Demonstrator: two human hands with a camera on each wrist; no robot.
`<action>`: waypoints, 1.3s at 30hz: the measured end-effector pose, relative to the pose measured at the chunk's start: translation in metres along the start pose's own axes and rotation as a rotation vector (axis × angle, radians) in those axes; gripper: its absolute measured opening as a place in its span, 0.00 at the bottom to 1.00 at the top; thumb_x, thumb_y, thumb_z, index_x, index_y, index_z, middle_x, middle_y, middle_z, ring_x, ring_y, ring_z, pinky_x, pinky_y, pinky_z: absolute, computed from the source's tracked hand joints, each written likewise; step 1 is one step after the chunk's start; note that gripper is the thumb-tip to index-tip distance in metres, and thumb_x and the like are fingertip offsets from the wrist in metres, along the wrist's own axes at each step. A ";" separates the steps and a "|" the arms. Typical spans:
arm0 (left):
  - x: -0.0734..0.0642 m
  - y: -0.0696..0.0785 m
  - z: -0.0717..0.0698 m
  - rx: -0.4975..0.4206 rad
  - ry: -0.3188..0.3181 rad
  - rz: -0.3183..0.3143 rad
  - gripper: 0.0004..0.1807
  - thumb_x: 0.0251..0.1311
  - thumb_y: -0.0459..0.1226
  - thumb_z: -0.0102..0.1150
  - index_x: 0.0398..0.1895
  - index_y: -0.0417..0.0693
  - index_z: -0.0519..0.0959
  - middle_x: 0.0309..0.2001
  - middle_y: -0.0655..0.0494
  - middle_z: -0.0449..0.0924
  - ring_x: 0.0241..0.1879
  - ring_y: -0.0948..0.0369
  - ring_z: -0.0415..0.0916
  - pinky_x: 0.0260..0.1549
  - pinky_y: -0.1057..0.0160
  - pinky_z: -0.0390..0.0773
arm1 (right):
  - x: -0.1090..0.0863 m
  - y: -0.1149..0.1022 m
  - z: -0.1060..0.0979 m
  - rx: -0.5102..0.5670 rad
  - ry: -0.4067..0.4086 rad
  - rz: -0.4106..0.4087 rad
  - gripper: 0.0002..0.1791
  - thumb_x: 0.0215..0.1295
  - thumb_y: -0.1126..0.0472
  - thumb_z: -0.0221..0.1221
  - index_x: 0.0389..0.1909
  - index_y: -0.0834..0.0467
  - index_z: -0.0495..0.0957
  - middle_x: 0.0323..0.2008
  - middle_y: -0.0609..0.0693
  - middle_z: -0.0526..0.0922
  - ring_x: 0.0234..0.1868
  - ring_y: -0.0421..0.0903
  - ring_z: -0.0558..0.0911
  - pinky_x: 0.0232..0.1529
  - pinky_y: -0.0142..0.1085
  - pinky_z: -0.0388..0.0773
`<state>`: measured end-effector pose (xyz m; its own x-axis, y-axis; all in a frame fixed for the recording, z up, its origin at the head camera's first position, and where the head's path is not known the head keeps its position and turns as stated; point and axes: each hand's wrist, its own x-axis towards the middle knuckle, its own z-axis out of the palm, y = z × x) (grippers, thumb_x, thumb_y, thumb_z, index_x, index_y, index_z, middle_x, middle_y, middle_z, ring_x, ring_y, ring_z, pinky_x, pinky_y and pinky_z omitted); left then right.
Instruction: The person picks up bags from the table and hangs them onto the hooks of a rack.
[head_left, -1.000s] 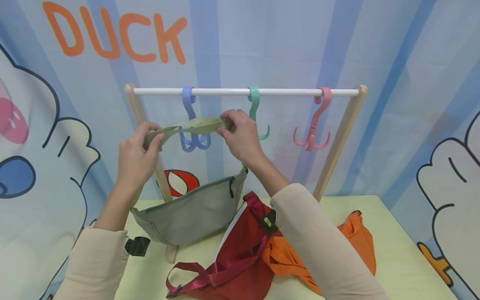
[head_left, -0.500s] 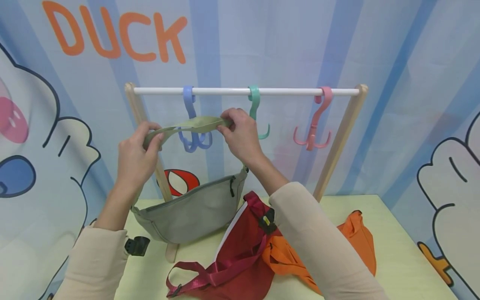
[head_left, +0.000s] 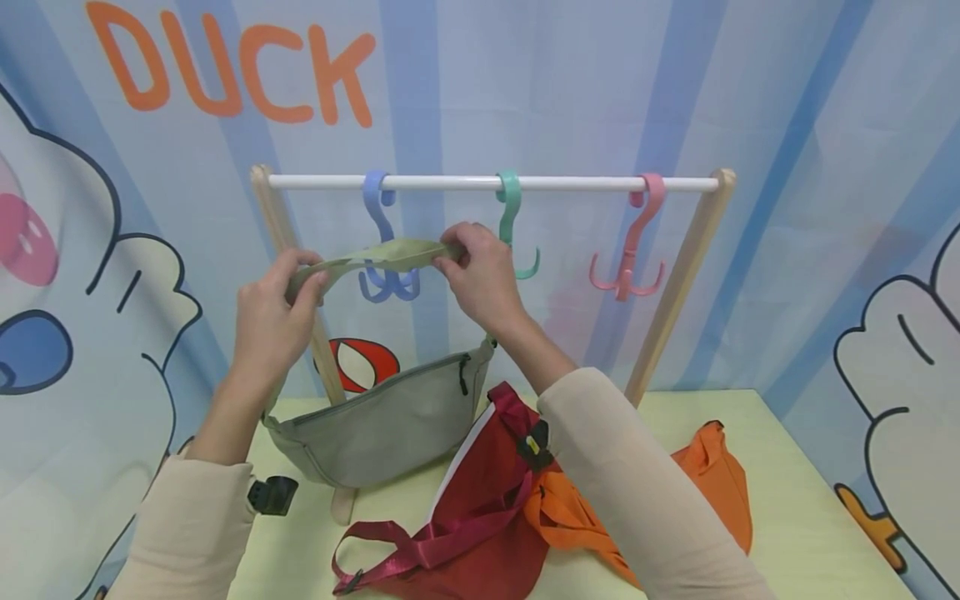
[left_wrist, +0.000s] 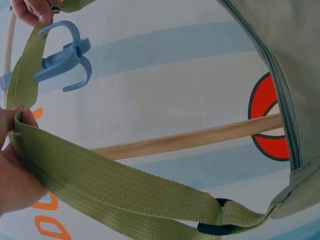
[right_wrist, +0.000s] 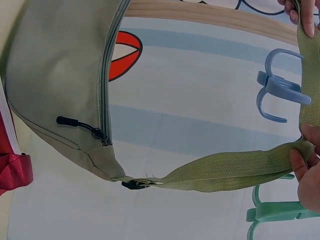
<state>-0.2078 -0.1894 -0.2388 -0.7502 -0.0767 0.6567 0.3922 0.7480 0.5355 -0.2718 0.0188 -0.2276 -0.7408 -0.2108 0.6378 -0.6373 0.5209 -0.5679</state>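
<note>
A grey-green waist bag (head_left: 382,425) hangs by its olive webbing strap (head_left: 401,252), zip edge up and its left end lower. My left hand (head_left: 273,308) pinches the strap on the left, thumb toward me. My right hand (head_left: 480,271) pinches it on the right, beside the green hook (head_left: 510,204). Between the hands the strap crosses in front of the blue hook (head_left: 381,217) in the head view. In the left wrist view, the prongs of the blue hook (left_wrist: 70,57) stand close to the strap (left_wrist: 105,170). A black zip pull (right_wrist: 75,122) shows in the right wrist view.
A white rail (head_left: 450,182) on wooden posts (head_left: 682,283) carries the hooks, with a pink hook (head_left: 625,250) at right. On the pale table (head_left: 780,500) lie a red waist bag (head_left: 487,533) and an orange bag (head_left: 720,483), partly behind my right sleeve.
The strap and both hands have dropped very slightly. The blue hook has swung a little on the rail. The bag hangs almost where it was.
</note>
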 end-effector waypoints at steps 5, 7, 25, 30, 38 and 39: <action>0.000 -0.001 -0.001 -0.003 -0.020 -0.014 0.11 0.66 0.37 0.48 0.44 0.40 0.73 0.30 0.40 0.79 0.24 0.52 0.73 0.22 0.64 0.67 | -0.002 0.000 0.001 0.010 -0.005 -0.014 0.10 0.57 0.67 0.61 0.40 0.65 0.77 0.34 0.55 0.77 0.33 0.47 0.74 0.35 0.33 0.71; 0.000 -0.002 0.000 -0.005 -0.025 -0.013 0.11 0.66 0.37 0.48 0.45 0.40 0.74 0.30 0.39 0.79 0.26 0.52 0.74 0.23 0.63 0.68 | -0.003 0.001 0.001 0.009 -0.005 -0.017 0.10 0.57 0.67 0.61 0.40 0.65 0.77 0.35 0.55 0.77 0.33 0.47 0.74 0.35 0.33 0.71; 0.000 -0.008 0.002 -0.018 -0.046 0.007 0.12 0.65 0.37 0.48 0.43 0.37 0.76 0.26 0.41 0.77 0.25 0.52 0.73 0.24 0.60 0.68 | -0.009 0.002 0.001 -0.004 -0.026 0.000 0.11 0.56 0.68 0.61 0.40 0.65 0.77 0.33 0.55 0.77 0.32 0.47 0.75 0.34 0.33 0.72; -0.001 -0.007 0.002 -0.023 -0.047 0.000 0.12 0.66 0.37 0.48 0.43 0.38 0.76 0.26 0.41 0.77 0.25 0.52 0.74 0.24 0.60 0.67 | -0.011 0.004 0.002 -0.004 -0.036 0.001 0.11 0.56 0.68 0.61 0.41 0.65 0.77 0.33 0.55 0.77 0.32 0.47 0.74 0.33 0.33 0.71; -0.002 -0.009 0.004 -0.024 -0.059 0.017 0.12 0.66 0.38 0.48 0.42 0.37 0.76 0.24 0.43 0.77 0.23 0.52 0.71 0.24 0.59 0.66 | -0.013 0.006 0.002 -0.006 -0.051 0.005 0.11 0.57 0.68 0.61 0.42 0.65 0.77 0.34 0.55 0.77 0.32 0.47 0.74 0.33 0.33 0.72; -0.002 -0.009 0.005 -0.023 -0.062 0.014 0.12 0.66 0.38 0.48 0.42 0.38 0.76 0.24 0.43 0.77 0.23 0.53 0.71 0.24 0.59 0.66 | -0.014 0.007 0.002 -0.007 -0.052 0.004 0.11 0.57 0.68 0.61 0.41 0.65 0.77 0.34 0.55 0.77 0.32 0.47 0.75 0.33 0.33 0.72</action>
<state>-0.2123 -0.1928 -0.2475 -0.7761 -0.0247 0.6301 0.4144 0.7332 0.5391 -0.2666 0.0232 -0.2415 -0.7537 -0.2514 0.6073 -0.6327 0.5276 -0.5668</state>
